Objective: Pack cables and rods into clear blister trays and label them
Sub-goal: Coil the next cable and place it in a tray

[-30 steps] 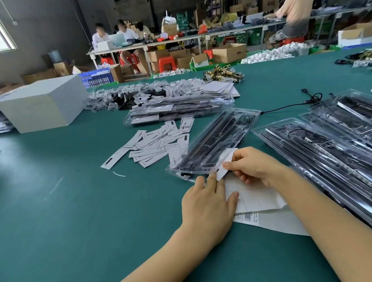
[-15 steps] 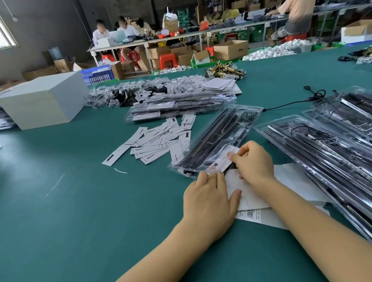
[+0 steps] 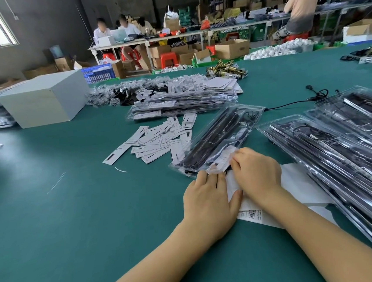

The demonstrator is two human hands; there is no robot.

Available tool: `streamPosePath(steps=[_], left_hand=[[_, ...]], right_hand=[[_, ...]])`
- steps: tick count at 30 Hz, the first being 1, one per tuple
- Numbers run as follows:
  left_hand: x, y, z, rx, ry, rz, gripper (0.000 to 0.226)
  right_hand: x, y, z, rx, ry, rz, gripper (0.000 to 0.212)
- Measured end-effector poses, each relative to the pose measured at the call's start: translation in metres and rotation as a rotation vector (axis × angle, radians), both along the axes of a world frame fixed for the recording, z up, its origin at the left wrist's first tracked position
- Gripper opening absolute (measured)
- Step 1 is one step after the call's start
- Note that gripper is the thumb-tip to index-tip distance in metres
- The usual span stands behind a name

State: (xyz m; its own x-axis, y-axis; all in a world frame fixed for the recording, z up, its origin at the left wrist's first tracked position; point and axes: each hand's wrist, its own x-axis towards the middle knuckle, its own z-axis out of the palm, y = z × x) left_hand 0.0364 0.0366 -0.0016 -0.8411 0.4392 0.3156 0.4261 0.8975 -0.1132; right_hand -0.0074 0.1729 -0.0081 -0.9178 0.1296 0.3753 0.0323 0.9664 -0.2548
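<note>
Clear blister tray (image 3: 221,137) flat on green table (image 3: 52,222), directly ahead of both hands, long axis diagonal: near end at the fingertips, far end angled away and rightward. Black rods and cable inside, aligned with that axis. White label (image 3: 222,160) on the near end, same diagonal. Left hand (image 3: 208,197) flat, fingers straight, pressing the tray's near edge and a white sheet (image 3: 298,186) beneath. Right hand (image 3: 255,171) just right of it, fingers curled at the label's edge; pinch or press, cannot tell. Loose paper cards (image 3: 157,139) ahead-left of the left hand; stacked filled trays (image 3: 340,148) right of the right hand.
</note>
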Motion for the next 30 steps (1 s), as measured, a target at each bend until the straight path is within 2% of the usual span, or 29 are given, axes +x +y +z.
streamPosePath(steps=[4,8,12,15,21,30], left_hand=[[0.001,0.0,0.0,0.075,-0.008,-0.027,0.059],[0.002,0.0,0.003,0.079,-0.071,0.003,0.059],[-0.003,-0.001,-0.002,0.1,-0.185,0.014,0.07],[-0.006,-0.002,-0.008,0.109,-0.146,-0.009,0.071],[-0.007,-0.002,-0.011,0.081,-0.116,-0.013,0.071],[-0.004,-0.002,-0.007,0.042,-0.115,-0.015,0.07]], right_hand=[[0.002,0.001,0.0,0.056,-0.105,0.052,0.039],[0.003,0.003,0.002,0.09,-0.117,0.08,0.041],[0.003,0.005,0.002,0.052,-0.102,0.107,0.039],[0.003,0.006,0.004,0.024,-0.08,0.107,0.036],[0.0,0.002,-0.003,-0.046,-0.102,0.048,0.042],[-0.002,-0.001,-0.003,0.012,-0.152,0.028,0.049]])
